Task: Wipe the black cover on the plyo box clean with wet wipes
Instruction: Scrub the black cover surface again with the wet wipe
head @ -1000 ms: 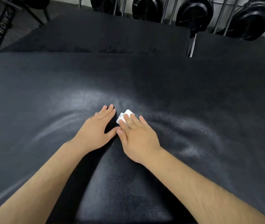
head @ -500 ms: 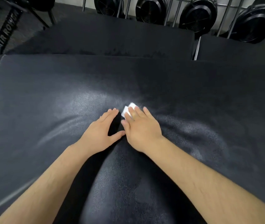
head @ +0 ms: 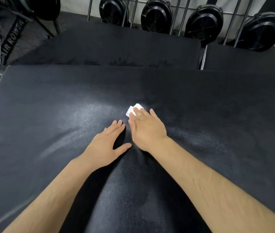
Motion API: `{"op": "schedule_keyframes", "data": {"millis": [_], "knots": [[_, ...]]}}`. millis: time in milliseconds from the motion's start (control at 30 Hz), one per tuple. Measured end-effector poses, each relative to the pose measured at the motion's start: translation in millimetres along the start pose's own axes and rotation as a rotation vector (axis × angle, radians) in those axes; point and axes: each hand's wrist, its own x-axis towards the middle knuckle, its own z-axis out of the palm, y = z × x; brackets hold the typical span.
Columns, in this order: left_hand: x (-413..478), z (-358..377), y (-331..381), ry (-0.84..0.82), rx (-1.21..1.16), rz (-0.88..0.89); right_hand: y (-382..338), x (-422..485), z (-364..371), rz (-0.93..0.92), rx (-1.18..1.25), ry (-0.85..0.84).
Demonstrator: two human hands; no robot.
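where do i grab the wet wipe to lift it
Probably pinch the folded corner of the wet wipe that pokes out past the right hand, coming from above on its far-left side. It lies flat on the black cover, pinned under straight fingers, so only that corner is free.

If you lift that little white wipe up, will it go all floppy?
Probably floppy: the wet wipe looks like a thin folded sheet, pressed flat under straight fingers of the right hand. Likely very light, being so small. If damp, it may cling to the black cover.
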Motion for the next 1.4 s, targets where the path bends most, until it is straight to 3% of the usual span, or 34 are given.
{"op": "schedule_keyframes", "data": {"millis": [133,400,533,733,900,1067,1233,1400], "knots": [[-1.2,1.5,-0.7,-0.001,0.012,0.008,-2.5,-34.3,6.3,0.006,0.011,-0.001],[4.6,-11.1,2.6,-0.04,0.073,-0.009,22.5,11.1,-0.3,0.038,0.074,0.085],[43.1,-35.8,-0.1,0.094,0.154,-0.011,14.4,-18.5,5.2,0.0,0.1,0.061],[83.7,-45.2,0.1,-0.167,0.204,-0.139,18.9,33.7,-1.9,-0.007,0.09,0.019],[89.4,-46.5,-0.3,-0.164,0.27,-0.138,4.3,15.8,2.1,-0.037,0.053,0.011],[90.3,-53.0,2.6,-0.191,0.248,-0.133,8.3,69.3,-18.6,-0.058,0.002,-0.09],[101.7,-73.7,-7.5,-0.105,0.196,-0.129,-2.4,39.0,-4.4,-0.004,0.018,0.013],[132.1,-70.9,-0.9,-0.115,0.383,-0.167,22.3,46.2,-3.5,-0.034,0.033,0.017]]}}
